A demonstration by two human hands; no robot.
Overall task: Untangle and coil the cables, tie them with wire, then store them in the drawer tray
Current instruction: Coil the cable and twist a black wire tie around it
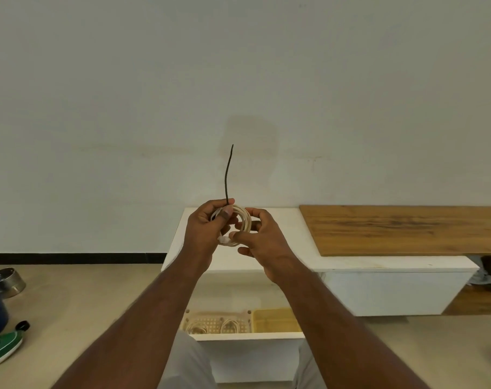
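Cable coil (243,220): white, held up between both hands.
Left hand (207,224): grasps coil, pinching upright dark wire (228,175).
Right hand (262,238): fingers curled around coil's right side.

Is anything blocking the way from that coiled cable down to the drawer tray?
Nothing visible does. The coiled cable is held in both hands above the open drawer, and the tray below has bare space beside two coils.

Soft, even, somewhat dim light; the plain off-white wall (126,94) carries a faint shadow patch near its middle. Wide-angle bending curves the edges; detail is slightly soft.
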